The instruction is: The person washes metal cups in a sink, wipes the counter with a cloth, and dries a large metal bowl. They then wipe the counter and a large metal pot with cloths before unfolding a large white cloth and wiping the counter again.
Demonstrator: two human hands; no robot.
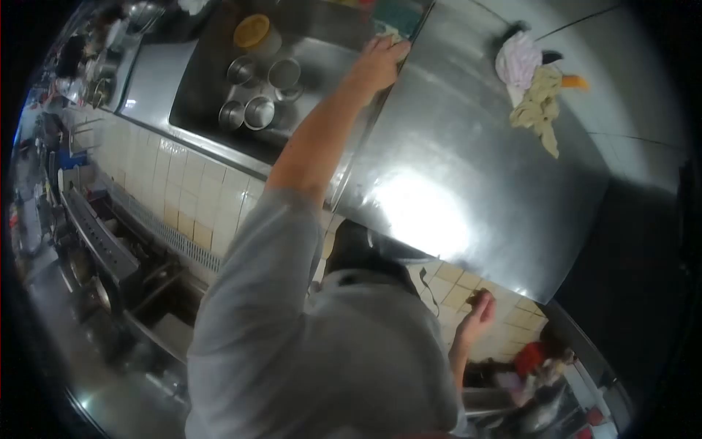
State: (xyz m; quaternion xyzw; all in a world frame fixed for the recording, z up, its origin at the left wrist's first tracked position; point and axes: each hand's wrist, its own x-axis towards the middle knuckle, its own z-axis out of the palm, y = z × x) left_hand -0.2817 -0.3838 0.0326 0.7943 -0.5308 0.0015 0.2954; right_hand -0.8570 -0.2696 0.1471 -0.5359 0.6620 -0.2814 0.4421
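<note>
My left hand [386,60] reaches far forward to the edge between the sink and the steel counter [453,124]. Its fingers are closed on a small pale yellowish cloth [393,34], mostly hidden by the hand. Just beyond it is a teal-green object [398,14], cut off by the top of the view. My right hand [479,316] hangs low beside my body, near the counter's front edge, fingers curled. Something small and dark shows at its fingertips, too blurred to name.
Several metal cups [259,113] and a yellow-topped container [252,31] stand in the steel sink [212,80]. A crumpled yellowish cloth [540,102] and a pale pink cloth [519,60] lie at the counter's far right, by an orange handle [575,82].
</note>
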